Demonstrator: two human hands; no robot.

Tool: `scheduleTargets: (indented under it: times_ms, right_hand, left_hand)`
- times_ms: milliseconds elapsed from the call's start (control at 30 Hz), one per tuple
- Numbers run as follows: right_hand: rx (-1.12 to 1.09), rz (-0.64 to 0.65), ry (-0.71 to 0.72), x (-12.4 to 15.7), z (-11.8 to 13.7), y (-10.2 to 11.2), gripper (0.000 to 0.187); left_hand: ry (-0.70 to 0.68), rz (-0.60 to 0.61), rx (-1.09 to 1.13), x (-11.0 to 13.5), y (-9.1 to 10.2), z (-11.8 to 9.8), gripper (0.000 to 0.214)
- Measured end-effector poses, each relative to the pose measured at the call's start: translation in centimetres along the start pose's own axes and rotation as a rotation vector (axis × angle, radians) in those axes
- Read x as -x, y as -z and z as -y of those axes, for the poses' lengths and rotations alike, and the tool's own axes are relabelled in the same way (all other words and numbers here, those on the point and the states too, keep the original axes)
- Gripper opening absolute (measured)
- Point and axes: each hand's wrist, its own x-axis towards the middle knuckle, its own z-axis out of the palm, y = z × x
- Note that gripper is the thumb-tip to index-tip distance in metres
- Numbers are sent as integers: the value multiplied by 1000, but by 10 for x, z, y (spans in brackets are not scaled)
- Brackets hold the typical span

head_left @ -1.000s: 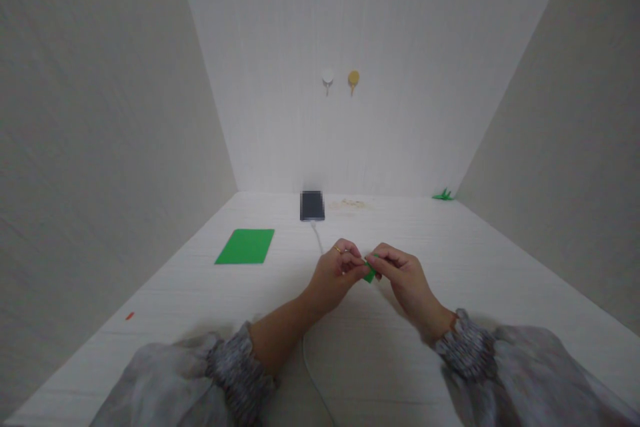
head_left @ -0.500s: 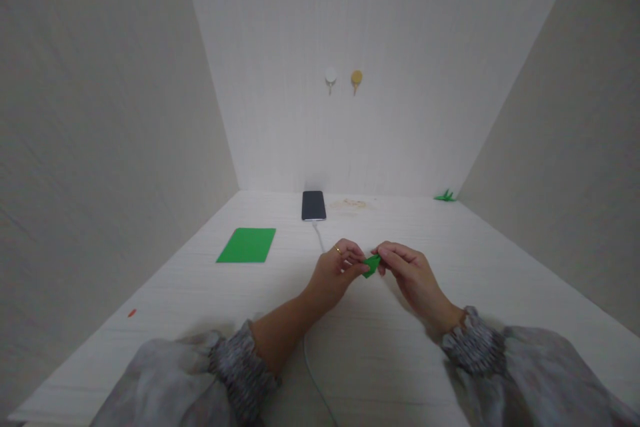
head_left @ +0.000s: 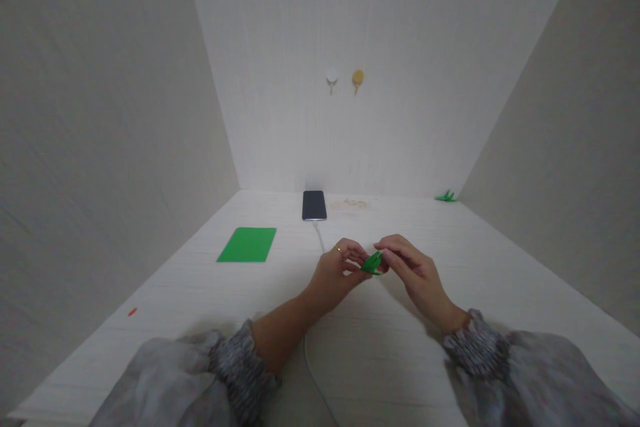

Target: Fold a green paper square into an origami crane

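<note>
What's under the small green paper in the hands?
Below the green paper, bare white table. The white cable from the phone vanishes behind the left hand, so its path is hidden.

We count two bare hands, left hand and right hand, pinching one small folded green paper piece. We also count one flat green rectangular paper sheet, one folded green paper figure by the far wall, one dark rectangular phone, one white cable, two round wall hooks (one white hook, one golden hook), one gold ring and one tiny red scrap.
</note>
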Motion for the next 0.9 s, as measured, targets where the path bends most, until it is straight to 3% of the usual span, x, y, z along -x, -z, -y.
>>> scheduleTargets:
  times_ms: [167,267,433,600,900]
  right_hand:
    - [98,22,93,-1,-5,4,12]
    - [82,51,67,-2,-6,5,3]
    - [26,100,-15,-3,-8,6,7]
    - [116,134,34,-5,-11,8,8]
    - [134,118,49,-6,-8,8,6]
  left_hand:
    - [32,-1,-31,0,1,-1,22]
    - [37,12,-74,1,2,0,21]
    - [-2,17,-125,3,3,2,17]
    - [-6,17,-140,2,4,2,15]
    - [9,33,-9,3,1,-4,22]
